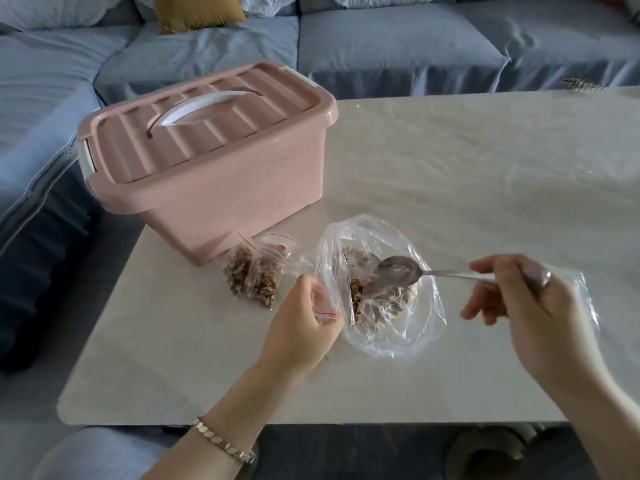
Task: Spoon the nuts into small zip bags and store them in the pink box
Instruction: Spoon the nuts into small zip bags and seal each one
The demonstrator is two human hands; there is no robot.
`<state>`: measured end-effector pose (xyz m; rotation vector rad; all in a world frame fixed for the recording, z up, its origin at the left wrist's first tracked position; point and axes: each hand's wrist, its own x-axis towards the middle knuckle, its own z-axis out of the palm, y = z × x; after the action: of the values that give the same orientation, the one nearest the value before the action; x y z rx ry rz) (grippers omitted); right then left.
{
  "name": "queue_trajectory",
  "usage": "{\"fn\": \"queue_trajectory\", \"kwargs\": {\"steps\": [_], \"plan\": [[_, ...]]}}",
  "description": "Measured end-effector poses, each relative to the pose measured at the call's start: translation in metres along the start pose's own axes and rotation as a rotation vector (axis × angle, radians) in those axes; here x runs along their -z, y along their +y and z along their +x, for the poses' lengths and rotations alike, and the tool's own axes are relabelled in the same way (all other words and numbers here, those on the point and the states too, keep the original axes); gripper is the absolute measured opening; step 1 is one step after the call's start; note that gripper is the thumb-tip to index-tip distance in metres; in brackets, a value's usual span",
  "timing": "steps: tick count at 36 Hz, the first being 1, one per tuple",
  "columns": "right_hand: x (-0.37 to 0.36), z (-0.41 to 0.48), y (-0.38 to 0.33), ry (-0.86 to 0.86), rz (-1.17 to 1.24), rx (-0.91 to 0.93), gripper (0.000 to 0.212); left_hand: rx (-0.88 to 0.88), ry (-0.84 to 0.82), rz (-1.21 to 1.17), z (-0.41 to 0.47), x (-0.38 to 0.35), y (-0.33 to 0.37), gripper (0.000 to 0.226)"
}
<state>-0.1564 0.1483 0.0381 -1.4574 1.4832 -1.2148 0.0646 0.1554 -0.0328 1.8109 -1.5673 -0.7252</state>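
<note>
A large clear plastic bag (pixel 388 337) lies open on the white table (pixel 194 386), with nuts (pixel 367 306) inside. My right hand (pixel 526 306) holds a metal spoon (pixel 401 270) by its handle, the bowl inside the bag's mouth above the nuts. My left hand (pixel 304 327) grips a small zip bag (pixel 327 311) with a red seal line, right at the big bag's left edge. Two filled zip bags (pixel 252 275) lie in front of the pink box (pixel 207 161). The box's lid is on, its white handle folded flat.
The box stands at the table's back-left corner. More clear plastic film (pixel 585 299) lies under my right hand. A blue-grey sofa (pixel 398 46) with a mustard cushion (pixel 197 10) wraps around the far and left sides of the table.
</note>
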Motion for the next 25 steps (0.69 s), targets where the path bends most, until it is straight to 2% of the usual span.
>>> {"fn": "queue_trajectory", "kwargs": {"steps": [4,11,16,19,25], "plan": [[-0.018,-0.014,0.019,-0.039,-0.011,-0.061,0.028,0.059,-0.035,-0.037,-0.001,-0.005,0.009,0.021],[-0.037,-0.022,0.034,-0.109,-0.196,0.032,0.023,0.189,-0.104,-0.067,0.003,-0.006,0.012,0.021],[-0.05,-0.024,0.046,-0.172,-0.287,0.053,0.025,0.199,-0.138,-0.129,0.011,-0.006,0.013,0.029],[-0.054,-0.027,0.047,-0.167,-0.15,-0.05,0.028,0.189,-0.118,-0.188,0.013,-0.007,0.013,0.027],[-0.051,-0.026,0.048,-0.09,0.313,-0.445,0.027,0.177,-0.12,-0.215,0.011,-0.01,0.012,0.025]]}}
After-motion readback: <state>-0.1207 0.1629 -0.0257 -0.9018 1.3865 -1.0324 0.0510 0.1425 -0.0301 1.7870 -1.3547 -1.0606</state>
